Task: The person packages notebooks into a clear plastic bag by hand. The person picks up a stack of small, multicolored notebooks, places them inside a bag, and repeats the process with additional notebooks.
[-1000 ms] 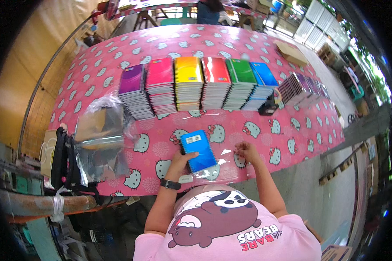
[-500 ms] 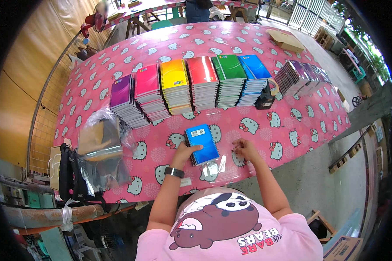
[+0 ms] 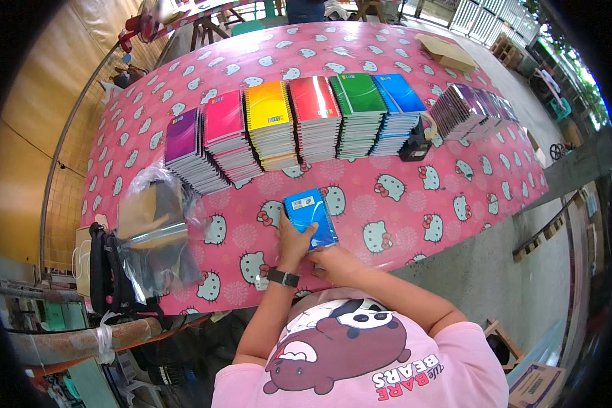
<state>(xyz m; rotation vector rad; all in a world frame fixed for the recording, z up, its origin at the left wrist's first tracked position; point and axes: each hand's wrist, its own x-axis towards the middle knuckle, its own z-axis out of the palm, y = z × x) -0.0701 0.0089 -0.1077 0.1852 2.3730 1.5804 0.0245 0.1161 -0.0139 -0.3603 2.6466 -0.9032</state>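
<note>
A blue spiral notebook [image 3: 309, 204] with a white label lies on the table before me, its coil along the right side. My left hand [image 3: 296, 239] grips it from the left, thumb across the cover and fingers at the left edge. At the notebook's near edge, my right hand [image 3: 330, 264] is closed with its fingers curled. Whatever those fingers hold, if anything, is hidden. Beyond stand stacks of spiral notebooks in a row: purple [image 3: 182, 134], pink [image 3: 224, 115], yellow [image 3: 268, 103], red [image 3: 313, 98], green [image 3: 360, 93] and blue [image 3: 398, 93].
Clear plastic sleeves [image 3: 160, 255] lie at the left, near a black bag [image 3: 105, 268]. A black tape dispenser [image 3: 416, 146] stands beside the blue stack. Wrapped notebook bundles [image 3: 459, 112] sit farther right, and brown cardboard [image 3: 447, 53] lies at the far right of the pink-covered table [image 3: 251, 234].
My right hand has moved left and nearer to me, from the table to the notebook's near edge. My left hand has shifted along the notebook's left edge. The notebook's coil now shows on its right.
</note>
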